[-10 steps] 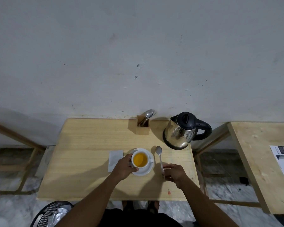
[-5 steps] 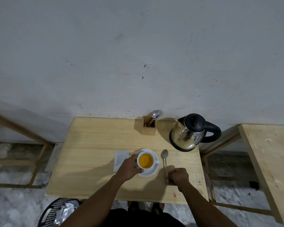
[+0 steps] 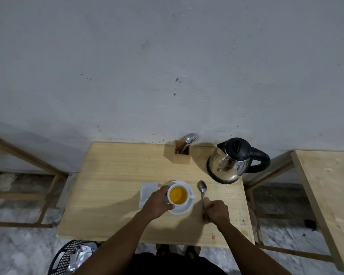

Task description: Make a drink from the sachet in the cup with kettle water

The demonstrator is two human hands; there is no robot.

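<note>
Head view: white ceramic cup (image 3: 178,195) of orange drink sits on saucer, left hand (image 3: 157,203) fingers clamped round it. Right hand (image 3: 216,212) fingers closed on steel spoon (image 3: 203,193), now lying flat on desk (image 3: 115,195) vs. 1 s ago; stirring likely done.

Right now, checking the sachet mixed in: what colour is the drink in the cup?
Orange-yellow, seen in the head view inside the white cup.

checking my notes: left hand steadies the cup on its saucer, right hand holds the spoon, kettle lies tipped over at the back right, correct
One detail is wrong. The head view shows the kettle standing upright, not tipped over. The left hand steadies the cup on its saucer; the right hand holds the spoon.
</note>
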